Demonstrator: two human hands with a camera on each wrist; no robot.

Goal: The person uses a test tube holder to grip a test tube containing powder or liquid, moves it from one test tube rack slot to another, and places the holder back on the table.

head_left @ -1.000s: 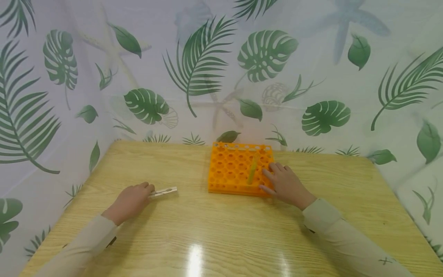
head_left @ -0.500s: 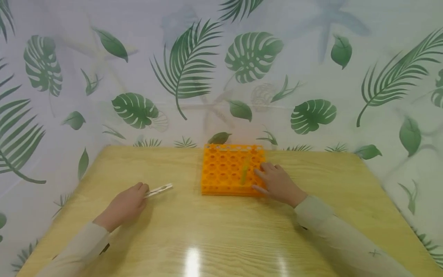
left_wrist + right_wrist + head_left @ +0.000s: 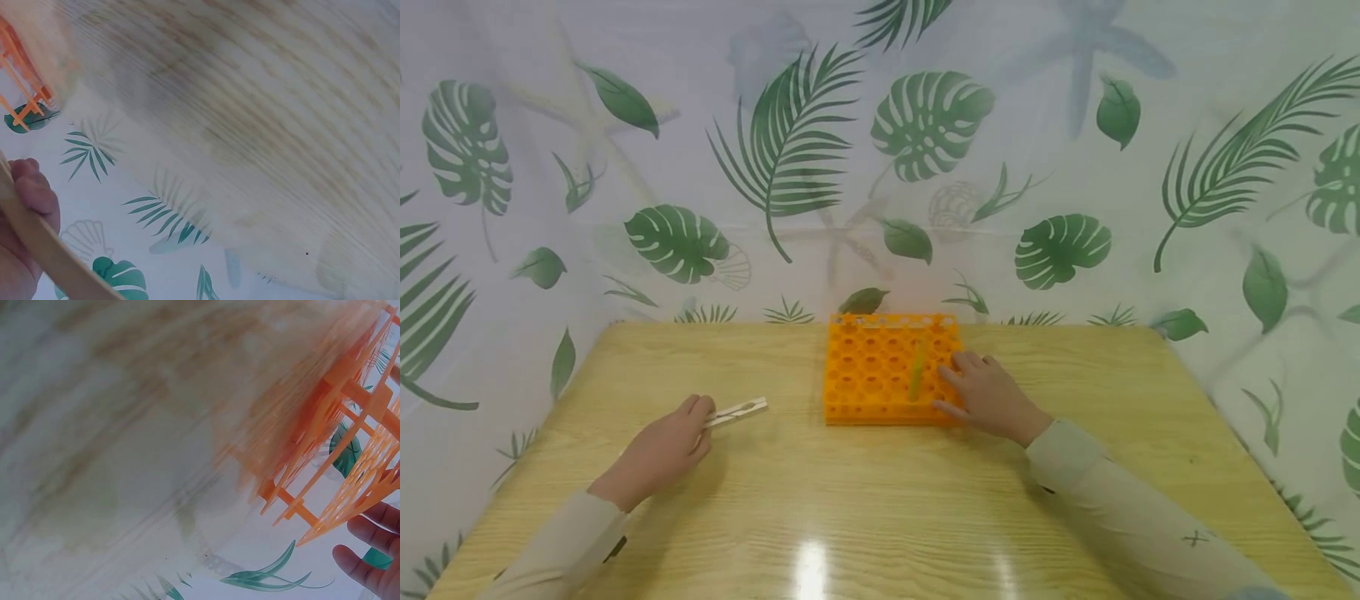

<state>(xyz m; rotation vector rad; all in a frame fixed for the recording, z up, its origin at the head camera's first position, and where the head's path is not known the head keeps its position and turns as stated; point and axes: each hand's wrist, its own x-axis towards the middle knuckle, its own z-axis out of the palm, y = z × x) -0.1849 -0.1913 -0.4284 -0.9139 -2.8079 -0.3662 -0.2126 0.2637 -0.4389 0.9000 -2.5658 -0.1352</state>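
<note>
My left hand (image 3: 662, 446) holds a pale wooden test tube clamp (image 3: 737, 412) above the left part of the table, its free end pointing right toward the rack. In the left wrist view, the clamp's wooden arm (image 3: 53, 253) runs past my curled fingers (image 3: 39, 195). An orange test tube rack (image 3: 880, 410) stands near the back of the table. One yellowish test tube (image 3: 917, 371) leans in its right part. My right hand (image 3: 992, 396) rests at the rack's right side, fingers spread and reaching over its top edge. Extended fingers (image 3: 369, 537) appear beside the rack in the right wrist view.
The wood-grain table (image 3: 865, 508) reaches back to a white leaf-print cloth (image 3: 820, 267), which hangs behind the rack and down both sides. Light reflects off the table's front.
The head view has swung to the right, so everything sits further left in it. The clamp and both hands keep nearly the same places around the rack.
</note>
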